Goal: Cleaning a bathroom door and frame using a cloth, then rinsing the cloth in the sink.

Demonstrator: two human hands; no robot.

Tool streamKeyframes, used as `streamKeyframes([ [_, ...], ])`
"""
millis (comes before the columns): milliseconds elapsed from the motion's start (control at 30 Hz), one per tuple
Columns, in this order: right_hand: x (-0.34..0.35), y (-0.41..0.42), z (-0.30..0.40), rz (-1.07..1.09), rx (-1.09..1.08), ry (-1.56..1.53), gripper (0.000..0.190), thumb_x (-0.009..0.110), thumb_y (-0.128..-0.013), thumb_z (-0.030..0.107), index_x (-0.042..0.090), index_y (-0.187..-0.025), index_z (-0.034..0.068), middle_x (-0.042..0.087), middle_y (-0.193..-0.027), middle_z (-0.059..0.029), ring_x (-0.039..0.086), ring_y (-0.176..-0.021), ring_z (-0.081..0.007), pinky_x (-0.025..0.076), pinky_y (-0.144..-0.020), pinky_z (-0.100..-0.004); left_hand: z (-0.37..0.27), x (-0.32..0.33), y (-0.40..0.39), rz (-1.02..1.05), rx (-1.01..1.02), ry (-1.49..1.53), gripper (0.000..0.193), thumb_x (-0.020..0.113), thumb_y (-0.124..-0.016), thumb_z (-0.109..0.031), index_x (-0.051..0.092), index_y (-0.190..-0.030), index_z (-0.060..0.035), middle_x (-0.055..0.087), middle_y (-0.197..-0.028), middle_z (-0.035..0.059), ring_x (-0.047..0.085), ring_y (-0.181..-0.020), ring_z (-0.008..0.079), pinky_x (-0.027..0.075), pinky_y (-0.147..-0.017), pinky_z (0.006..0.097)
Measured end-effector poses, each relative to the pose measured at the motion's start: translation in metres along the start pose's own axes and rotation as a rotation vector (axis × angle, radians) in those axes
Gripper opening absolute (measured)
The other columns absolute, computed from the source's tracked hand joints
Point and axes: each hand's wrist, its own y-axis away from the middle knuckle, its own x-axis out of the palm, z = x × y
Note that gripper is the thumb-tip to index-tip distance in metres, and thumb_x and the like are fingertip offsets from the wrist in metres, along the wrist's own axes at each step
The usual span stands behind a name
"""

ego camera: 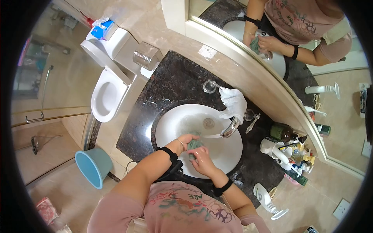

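Note:
Over the white oval washbasin (225, 157), my left hand (186, 141) grips a wet green cloth (195, 144) from its left side. My right hand (202, 160) pinches the cloth's lower end, its fingers bent around it. A chrome faucet (231, 129) pours a stream of water (212, 136) toward the cloth. Draped over the faucet's base is a white cloth (234, 102). The round drain (209, 123) lies beyond my hands, toward the wall. The mirror (279, 43) reflects both hands on the green cloth.
A dark stone countertop (174, 78) surrounds the basin. Bottles, a white cup (271, 147) and a dark pump bottle (281, 131) crowd its right end, near a white spray bottle (263, 196). Leftward are a toilet (106, 97), a metal paper holder (146, 56) and a blue bucket (94, 167).

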Motion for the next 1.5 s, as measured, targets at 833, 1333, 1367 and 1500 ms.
streamKeyframes([
  [833,-0.015,0.011,-0.021,-0.468,0.531,-1.387,0.016,0.047,-0.097,0.019,0.052,-0.103,0.005,0.047,-0.073,-0.0008,0.043,-0.056,-0.0113,0.037,-0.051,-0.0259,0.019,0.143,0.087,-0.056,0.108,-1.309,0.032,0.075,-0.073,-0.028,0.063,-0.088,-0.0015,0.067,-0.076,0.0129,0.065,-0.067,0.0231,0.051,-0.059,0.0295],
  [1333,0.064,0.061,0.007,-1.422,0.724,-0.978,0.025,0.040,-0.099,0.022,0.056,-0.108,0.005,0.062,-0.085,-0.0108,0.061,-0.076,-0.0196,0.049,-0.069,-0.0313,0.056,0.106,0.088,0.222,0.255,-1.264,0.035,0.065,-0.081,-0.031,0.061,-0.108,-0.0089,0.064,-0.107,0.0120,0.061,-0.097,0.0231,0.048,-0.085,0.0360],
  [1367,0.070,0.076,0.019,-1.333,0.731,-0.791,0.029,0.038,-0.100,0.024,0.055,-0.114,0.005,0.062,-0.097,-0.0125,0.058,-0.089,-0.0210,0.045,-0.079,-0.0320,0.044,0.103,0.100,0.339,0.021,-0.910,0.038,0.065,-0.083,-0.032,0.058,-0.113,-0.0102,0.062,-0.112,0.0087,0.059,-0.101,0.0207,0.046,-0.088,0.0361],
  [1500,0.098,0.131,0.092,-0.691,0.625,-0.615,0.031,0.048,-0.096,0.021,0.058,-0.122,0.006,0.060,-0.122,-0.0126,0.053,-0.117,-0.0229,0.037,-0.101,-0.0336,0.020,0.098,0.135,0.256,0.048,-0.087,0.026,0.052,-0.092,-0.019,0.053,-0.116,-0.0088,0.058,-0.117,0.0121,0.052,-0.116,0.0314,0.040,-0.098,0.0541],
])
